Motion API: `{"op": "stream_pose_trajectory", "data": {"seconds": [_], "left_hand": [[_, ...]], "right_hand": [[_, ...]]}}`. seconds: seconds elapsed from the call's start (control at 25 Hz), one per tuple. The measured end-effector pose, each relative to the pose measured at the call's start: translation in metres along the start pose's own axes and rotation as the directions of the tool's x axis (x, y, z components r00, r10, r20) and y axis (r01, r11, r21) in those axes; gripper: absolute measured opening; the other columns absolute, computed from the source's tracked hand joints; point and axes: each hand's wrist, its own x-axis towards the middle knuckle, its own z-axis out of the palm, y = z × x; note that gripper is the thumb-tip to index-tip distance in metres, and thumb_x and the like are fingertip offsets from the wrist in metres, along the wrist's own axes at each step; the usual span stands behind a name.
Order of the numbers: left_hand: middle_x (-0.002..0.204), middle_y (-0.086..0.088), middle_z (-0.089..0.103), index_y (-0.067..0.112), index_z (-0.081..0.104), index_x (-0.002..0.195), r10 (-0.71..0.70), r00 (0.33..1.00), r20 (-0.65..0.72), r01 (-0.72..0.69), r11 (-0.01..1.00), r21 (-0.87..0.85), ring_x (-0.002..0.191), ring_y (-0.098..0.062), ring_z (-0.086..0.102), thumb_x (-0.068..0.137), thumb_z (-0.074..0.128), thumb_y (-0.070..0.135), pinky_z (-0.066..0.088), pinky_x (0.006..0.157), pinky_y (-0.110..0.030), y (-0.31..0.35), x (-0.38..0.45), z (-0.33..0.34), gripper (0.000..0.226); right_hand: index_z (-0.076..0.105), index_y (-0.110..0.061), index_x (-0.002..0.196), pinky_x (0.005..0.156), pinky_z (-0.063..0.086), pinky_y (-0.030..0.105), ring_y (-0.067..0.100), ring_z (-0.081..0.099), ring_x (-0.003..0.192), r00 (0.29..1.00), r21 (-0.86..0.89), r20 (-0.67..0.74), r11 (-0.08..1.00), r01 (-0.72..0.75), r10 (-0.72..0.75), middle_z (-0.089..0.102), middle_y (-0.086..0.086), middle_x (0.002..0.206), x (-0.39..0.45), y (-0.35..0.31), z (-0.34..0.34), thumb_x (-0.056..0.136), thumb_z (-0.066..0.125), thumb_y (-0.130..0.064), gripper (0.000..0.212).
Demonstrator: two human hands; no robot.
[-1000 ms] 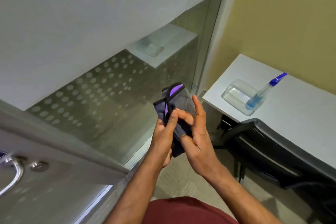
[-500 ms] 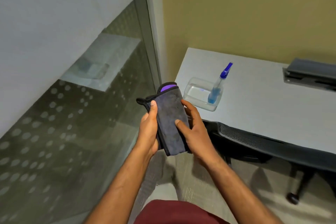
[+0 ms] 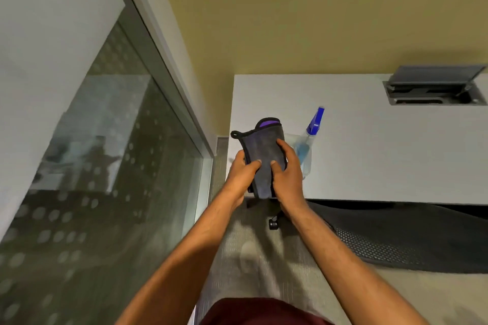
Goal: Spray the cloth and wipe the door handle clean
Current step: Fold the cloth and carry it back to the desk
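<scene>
Bare forearms, maroon garment.

cloth: I see soft, matt grey fabric
spray bottle: clear plastic
desk: smooth, matt white
partition: glossy glass

- The view now faces the white desk squarely; a second ago it looked at the glass door and its handle, which is out of frame now.
- The glass partition fills only the left side.
- The folded cloth, earlier before the glass, now sits in front of the desk's left end, covering part of the clear tray.
- The left hand and right hand now grip its lower half side by side, thumbs on its face.
- The spray bottle now appears just right of the cloth.
- A desk cable box with raised lid is now fully visible.
</scene>
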Motion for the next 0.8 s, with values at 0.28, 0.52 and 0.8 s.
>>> {"op": "stream_pose_trajectory", "data": {"seconds": [0.28,0.52,0.8], "left_hand": [[0.107,0.009,0.065,0.017,0.058,0.137,0.072,0.996,0.052,-0.084,0.955,0.284,0.108,-0.019,0.065,0.101,0.060,-0.001,0.051,0.075,-0.019,-0.003,0.115,0.006,0.041],[0.112,-0.005,0.063,0.006,0.047,0.137,0.193,0.975,0.109,-0.221,0.877,0.426,0.100,-0.025,0.063,0.099,0.061,-0.006,0.053,0.086,-0.037,-0.026,0.146,0.017,0.043],[0.090,-0.024,0.068,-0.003,0.073,0.088,0.677,0.679,0.284,-0.556,0.222,0.801,0.072,-0.037,0.065,0.089,0.081,-0.008,0.057,0.056,-0.042,-0.049,0.148,0.013,0.009]], "right_hand": [[0.048,-0.015,0.150,0.119,0.039,0.037,0.023,0.049,0.137,0.998,-0.243,-0.066,0.969,-0.041,0.026,0.048,0.011,0.152,0.079,0.036,0.020,0.100,0.061,-0.012,0.052],[0.048,-0.014,0.149,0.122,0.037,0.042,0.034,0.035,0.147,0.984,-0.489,0.130,0.871,-0.044,0.122,0.021,0.015,0.164,0.096,0.061,0.017,0.093,0.059,-0.003,0.059],[0.055,-0.008,0.143,0.111,0.046,0.039,0.034,0.054,0.128,0.944,-0.679,0.249,0.734,0.010,0.217,0.049,0.016,0.149,0.117,0.065,0.026,0.101,0.061,-0.021,0.045]]}}
